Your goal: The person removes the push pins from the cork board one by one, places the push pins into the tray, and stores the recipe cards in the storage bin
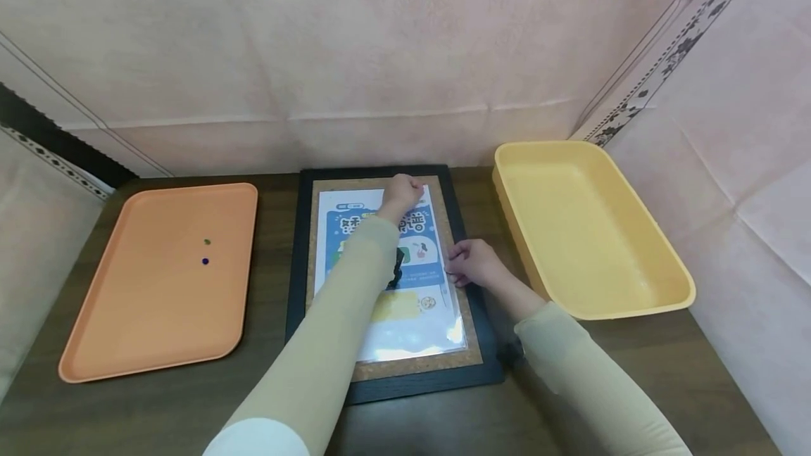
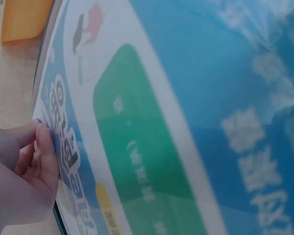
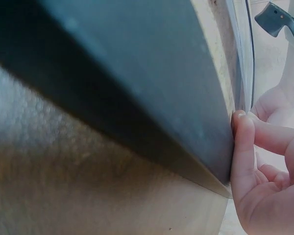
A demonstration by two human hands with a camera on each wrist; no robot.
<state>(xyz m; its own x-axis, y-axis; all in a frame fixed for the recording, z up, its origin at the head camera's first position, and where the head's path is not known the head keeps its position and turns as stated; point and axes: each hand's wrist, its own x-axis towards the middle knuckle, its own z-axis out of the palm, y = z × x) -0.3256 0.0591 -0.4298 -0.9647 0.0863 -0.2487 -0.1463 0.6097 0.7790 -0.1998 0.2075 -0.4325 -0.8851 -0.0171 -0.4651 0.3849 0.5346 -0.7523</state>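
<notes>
A blue-and-white printed poster (image 1: 412,333) in a glossy clear sleeve lies on a cork board (image 1: 355,184) with a black frame (image 1: 405,389). Near the poster's top right corner, my left hand (image 1: 403,195) pinches a small blue-purple push pin (image 2: 37,121), mostly hidden by thumb and forefinger. The left forearm crosses over the poster and covers part of its print. My right hand (image 1: 476,262) pinches the poster's right edge around mid-height, with thumb and forefinger together. In the right wrist view, the fingertips (image 3: 241,120) are right at the sheet's edge beside the frame.
An orange tray (image 1: 158,315) on the left of the dark wooden table (image 1: 443,428) holds two tiny pieces, one green (image 1: 207,241) and one blue (image 1: 205,261). To the right stands a deep yellow bin (image 1: 583,231). Pale cloth (image 1: 380,55) hangs behind the table.
</notes>
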